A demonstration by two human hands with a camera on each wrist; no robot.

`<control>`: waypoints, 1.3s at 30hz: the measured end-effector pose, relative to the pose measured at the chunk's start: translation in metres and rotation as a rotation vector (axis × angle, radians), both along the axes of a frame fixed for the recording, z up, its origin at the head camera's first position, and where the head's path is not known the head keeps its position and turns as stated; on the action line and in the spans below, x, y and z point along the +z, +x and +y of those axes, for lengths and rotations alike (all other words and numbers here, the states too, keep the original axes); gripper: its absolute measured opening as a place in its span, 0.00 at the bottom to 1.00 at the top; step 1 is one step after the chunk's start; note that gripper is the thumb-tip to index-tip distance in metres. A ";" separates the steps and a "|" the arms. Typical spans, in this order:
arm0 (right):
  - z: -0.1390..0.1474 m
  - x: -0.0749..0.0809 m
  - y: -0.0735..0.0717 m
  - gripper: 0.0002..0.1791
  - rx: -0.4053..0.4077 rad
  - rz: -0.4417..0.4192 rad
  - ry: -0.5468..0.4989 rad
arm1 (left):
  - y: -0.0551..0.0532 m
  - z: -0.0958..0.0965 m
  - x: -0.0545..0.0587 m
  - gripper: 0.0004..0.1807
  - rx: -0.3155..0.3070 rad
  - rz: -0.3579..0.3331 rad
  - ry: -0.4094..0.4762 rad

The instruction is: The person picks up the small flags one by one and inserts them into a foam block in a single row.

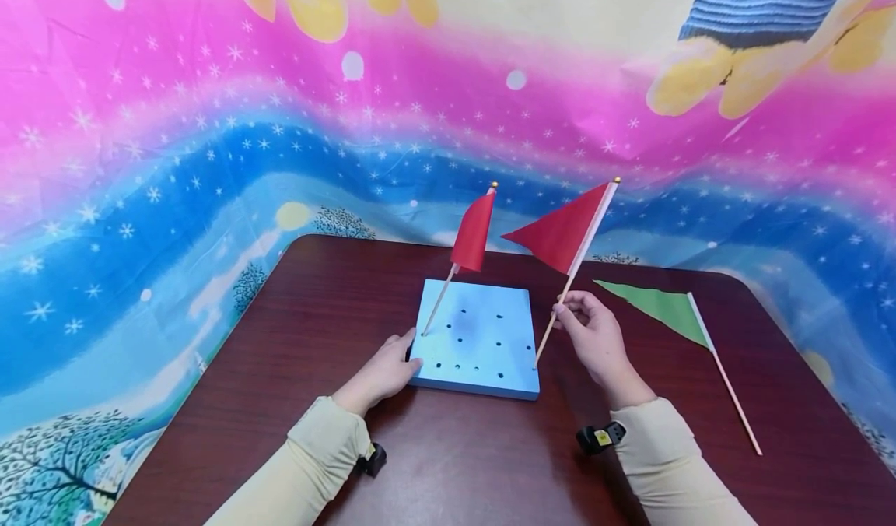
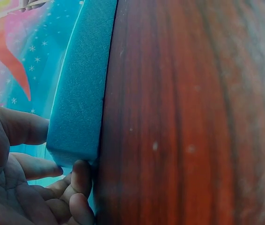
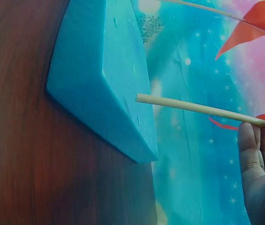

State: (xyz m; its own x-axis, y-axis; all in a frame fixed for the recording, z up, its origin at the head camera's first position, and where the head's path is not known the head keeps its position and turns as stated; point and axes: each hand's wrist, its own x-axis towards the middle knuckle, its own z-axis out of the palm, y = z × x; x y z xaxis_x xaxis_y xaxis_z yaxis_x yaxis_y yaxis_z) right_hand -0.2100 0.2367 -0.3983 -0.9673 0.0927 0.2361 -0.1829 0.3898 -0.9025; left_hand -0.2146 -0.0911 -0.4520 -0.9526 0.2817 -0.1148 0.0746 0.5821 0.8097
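Note:
A light blue foam board (image 1: 480,299) with several holes lies on the table. At its left front corner my left hand (image 1: 381,372) steadies it, thumb at the edge and fingers against the side, seen close in the left wrist view (image 2: 25,178). One red flag (image 1: 473,234) stands tilted in a hole near the board's left edge. My right hand (image 1: 593,338) pinches the wooden stick of a second red flag (image 1: 570,226) between thumb and fingers. In the right wrist view, this stick's bare lower end (image 3: 142,98) shows just above the board's top face, near its right edge.
A green flag (image 1: 661,308) on a stick lies on the dark wooden table (image 1: 266,401), to the right of my right hand. Behind the table hangs a colourful printed cloth (image 1: 210,121). Each forearm wears a black wrist camera (image 1: 600,437).

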 end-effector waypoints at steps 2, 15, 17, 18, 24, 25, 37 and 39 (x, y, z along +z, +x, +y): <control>-0.004 0.000 -0.001 0.12 -0.001 0.001 0.010 | 0.000 0.000 -0.001 0.35 0.000 0.004 0.000; -0.029 0.001 -0.011 0.11 0.034 0.045 0.006 | -0.001 -0.002 -0.002 0.35 0.002 0.014 -0.012; -0.032 0.001 -0.013 0.11 0.037 0.051 0.018 | -0.002 -0.001 -0.002 0.35 0.001 0.014 -0.011; -0.034 0.001 -0.013 0.10 0.035 0.054 0.028 | -0.002 -0.001 -0.002 0.35 0.000 0.012 -0.011; -0.042 0.000 -0.016 0.09 0.035 0.076 0.063 | -0.001 -0.001 -0.001 0.35 -0.002 0.011 -0.010; -0.043 -0.001 -0.017 0.09 0.038 0.080 0.064 | -0.001 -0.001 -0.001 0.35 -0.003 0.013 -0.009; -0.069 -0.002 -0.019 0.09 0.068 0.119 0.051 | -0.001 0.000 0.000 0.35 0.004 0.014 -0.002; -0.072 -0.002 -0.020 0.08 0.070 0.125 0.043 | -0.001 0.000 0.000 0.35 0.007 0.005 0.000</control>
State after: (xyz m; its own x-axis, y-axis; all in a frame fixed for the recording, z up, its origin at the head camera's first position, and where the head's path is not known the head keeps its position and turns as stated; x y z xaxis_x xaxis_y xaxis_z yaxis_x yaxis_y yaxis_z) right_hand -0.2302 0.1645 -0.4007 -0.9339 0.0129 0.3574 -0.3210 0.4100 -0.8537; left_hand -0.2157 -0.0906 -0.4518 -0.9552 0.2751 -0.1096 0.0750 0.5828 0.8091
